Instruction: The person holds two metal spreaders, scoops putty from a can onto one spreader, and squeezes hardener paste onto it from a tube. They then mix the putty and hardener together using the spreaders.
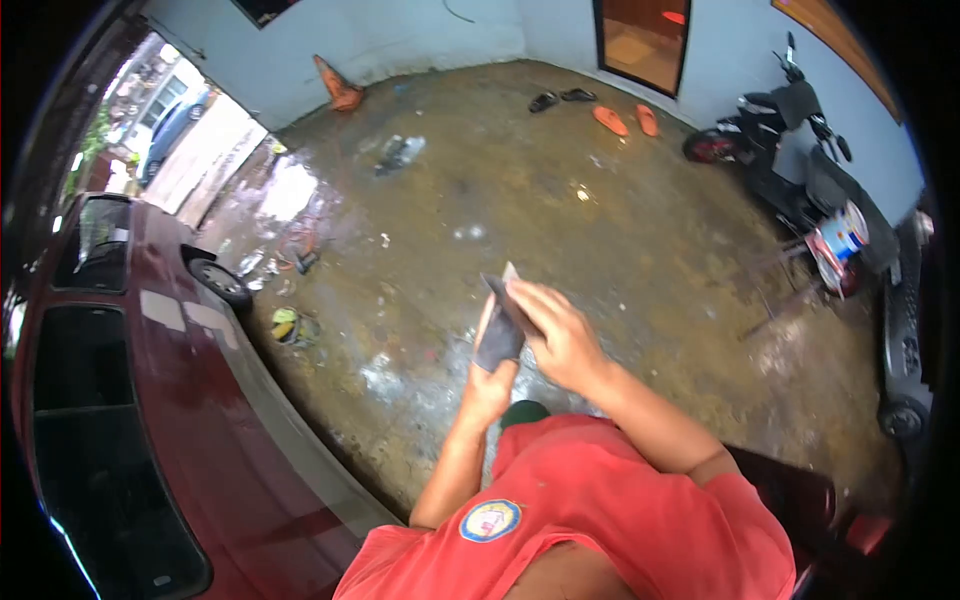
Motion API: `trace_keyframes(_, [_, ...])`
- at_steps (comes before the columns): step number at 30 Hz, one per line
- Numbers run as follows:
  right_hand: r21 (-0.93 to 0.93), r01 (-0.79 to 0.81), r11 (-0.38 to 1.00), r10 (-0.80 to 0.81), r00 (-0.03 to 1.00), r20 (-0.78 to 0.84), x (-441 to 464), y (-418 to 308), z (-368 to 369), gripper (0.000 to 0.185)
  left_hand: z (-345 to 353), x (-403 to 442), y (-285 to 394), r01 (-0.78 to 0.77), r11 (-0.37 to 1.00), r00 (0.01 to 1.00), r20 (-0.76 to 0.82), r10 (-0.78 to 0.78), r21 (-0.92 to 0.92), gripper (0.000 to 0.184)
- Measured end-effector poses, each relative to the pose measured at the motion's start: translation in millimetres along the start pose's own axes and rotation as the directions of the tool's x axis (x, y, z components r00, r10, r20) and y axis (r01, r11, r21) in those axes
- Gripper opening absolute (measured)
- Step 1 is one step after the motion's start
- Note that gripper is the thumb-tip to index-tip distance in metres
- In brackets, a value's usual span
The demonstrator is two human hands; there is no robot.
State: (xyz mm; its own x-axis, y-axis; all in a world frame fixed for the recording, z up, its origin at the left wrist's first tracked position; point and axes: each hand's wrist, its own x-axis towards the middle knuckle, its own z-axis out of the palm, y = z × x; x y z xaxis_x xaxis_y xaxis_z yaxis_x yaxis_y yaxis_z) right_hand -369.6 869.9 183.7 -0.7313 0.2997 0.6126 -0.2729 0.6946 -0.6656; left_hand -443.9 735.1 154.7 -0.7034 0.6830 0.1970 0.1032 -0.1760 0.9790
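My left hand (pixel 492 388) is closed around the lower end of a dark grey piece of sandpaper (pixel 500 342), its thumb along the near face. My right hand (pixel 562 338) has its fingers together against the upper right part of the sheet, gripping it. The sandpaper stands bent or folded, and a pale corner pokes up past the right fingertips. Both hands are in front of my red shirt, above the wet floor. Some of the left fingers are hidden behind the sheet.
A dark red van (pixel 190 400) with grey and whitish patches stands at the left. Near its wheel lies a yellow-green tool (pixel 287 326). At the right are a black motorcycle (pixel 790 120) and a bucket (pixel 838 240) on a stand. An orange cone (pixel 338 88) and orange sandals (pixel 612 121) are farther back.
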Motion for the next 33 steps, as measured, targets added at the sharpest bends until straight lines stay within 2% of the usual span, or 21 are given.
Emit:
trace_keyframes(2, [0.003, 0.196, 0.981, -0.196, 0.977, 0.081, 1.8, -13.6, -2.6, 0.053, 3.5, 27.9, 3.6, 0.236, 0.941, 0.969, -0.011, -0.247, -0.243, 0.079])
trace_keyframes(3, [0.001, 0.186, 0.983, -0.184, 0.972, 0.148, 7.5, -26.7, -7.1, 0.051, 5.2, 40.0, -13.9, 0.176, 0.951, 0.981, -0.036, -0.191, -0.253, 0.079])
trace_keyframes(4, [-0.016, 0.197, 0.98, -0.193, 0.974, 0.121, 13.6, -10.5, -6.7, 0.051, 11.5, 51.9, -8.8, 0.125, 0.99, 0.992, 0.035, -0.122, -0.073, 0.077])
trace_keyframes(5, [-0.024, 0.114, 0.993, -0.114, 0.993, 0.03, 20.6, 20.9, -8.6, 0.049, 17.7, 63.9, -4.0, 0.042, 0.994, 0.993, 0.105, -0.052, 0.099, 0.076])
trace_keyframes(6, [-0.032, 0.032, 0.999, -0.034, 0.998, -0.055, 30.2, 52.7, -15.5, 0.047, 15.6, 63.1, -52.7, 0.078, 0.996, 0.991, 0.11, -0.081, 0.031, 0.073])
trace_keyframes(8, [0.004, -0.26, 0.966, 0.257, 0.951, -0.17, 46.8, 88.5, -33.0, 0.045, 55.2, 94.3, -20.6, -0.011, 0.99, 0.98, 0.197, 0.039, -0.142, 0.082])
trace_keyframes(10, [-0.048, -0.048, 0.998, 0.042, 0.991, -0.125, 47.7, 101.1, -37.2, 0.051, 57.9, 124.7, -48.1, 0.089, 0.992, 0.984, 0.159, -0.074, -0.09, 0.081])
trace_keyframes(12, [-0.059, 0.003, 0.998, -0.002, 1.0, 0.018, 69.7, 92.5, -43.7, 0.051, 59.2, 167.5, -66.8, 0.211, 0.975, 0.939, 0.291, -0.184, -0.066, 0.08])
trace_keyframes(14, [-0.115, -0.125, 0.985, 0.111, 0.986, -0.121, 91.7, 150.2, -48.3, 0.043, 70.5, 206.0, -75.2, 0.214, 0.971, 0.927, 0.337, -0.166, -0.11, 0.083])
trace_keyframes(16, [0.113, -0.451, 0.885, 0.465, 0.849, -0.252, 133.1, 192.0, -68.9, 0.033, 93.8, 244.2, -81.4, 0.056, 0.963, 0.928, 0.369, 0.047, -0.264, 0.092])
trace_keyframes(18, [-0.132, -0.249, 0.959, 0.221, 0.956, -0.195, 149.0, 204.5, -72.1, 0.037, 99.6, 277.3, -106.4, 0.026, 0.947, 0.941, 0.328, 0.085, -0.319, 0.091])
trace_keyframes(19, [-0.122, -0.132, 0.984, 0.121, 0.988, -0.095, 154.0, 199.8, -71.0, 0.038, 94.0, 303.0, -101.2, 0.03, 0.963, 0.946, 0.319, 0.059, -0.269, 0.093])
trace_keyframes(20, [-0.121, -0.111, 0.986, 0.111, 0.994, 0.0, 168.6, 185.8, -70.2, 0.038, 91.0, 323.4, -94.3, 0.067, 0.968, 0.939, 0.343, 0.02, -0.24, 0.092])
trace_keyframes(22, [-0.074, -0.134, 0.988, 0.125, 0.985, -0.122, 181.9, 222.6, -66.6, 0.035, 87.7, 351.6, -88.1, 0.046, 0.984, 0.922, 0.387, 0.025, -0.174, 0.089])
trace_keyframes(24, [0.162, -0.421, 0.893, 0.451, 0.841, -0.301, 211.3, 256.2, -74.5, 0.032, 94.2, 363.6, -90.9, -0.075, 0.991, 0.898, 0.425, 0.115, -0.11, 0.087])
trace_keyframes(26, [0.022, -0.407, 0.913, 0.393, 0.867, -0.305, 223.8, 270.3, -73.4, 0.032, 94.3, 375.7, -91.9, -0.056, 0.989, 0.915, 0.39, 0.106, -0.138, 0.083])
trace_keyframes(28, [0.053, -0.162, 0.985, 0.166, 0.982, -0.09, 230.8, 253.1, -61.2, 0.032, 77.9, 393.2, -87.9, -0.107, 0.99, 0.958, 0.255, 0.127, -0.091, 0.089])
trace_keyframes(29, [-0.052, -0.088, 0.995, 0.089, 0.996, 0.023, 234.0, 246.8, -53.4, 0.032, 65.1, 407.1, -94.9, -0.069, 0.997, 0.971, 0.227, 0.077, -0.042, 0.089])
trace_keyframes(30, [-0.03, -0.054, 0.998, 0.055, 0.998, 0.022, 240.8, 261.2, -48.7, 0.03, 61.7, 413.0, -100.9, -0.018, 0.998, 0.975, 0.222, 0.031, -0.061, 0.089])
trace_keyframes(32, [0.139, -0.181, 0.974, 0.201, 0.968, -0.149, 270.2, 290.8, -42.1, 0.028, 60.0, 407.6, -95.5, -0.095, 0.993, 0.972, 0.223, 0.078, 0.065, 0.09])
trace_keyframes(33, [0.289, -0.382, 0.878, 0.425, 0.899, -0.104, 283.4, 311.1, -43.6, 0.028, 60.9, 405.7, -92.8, -0.102, 0.991, 0.979, 0.184, 0.085, 0.086, 0.091])
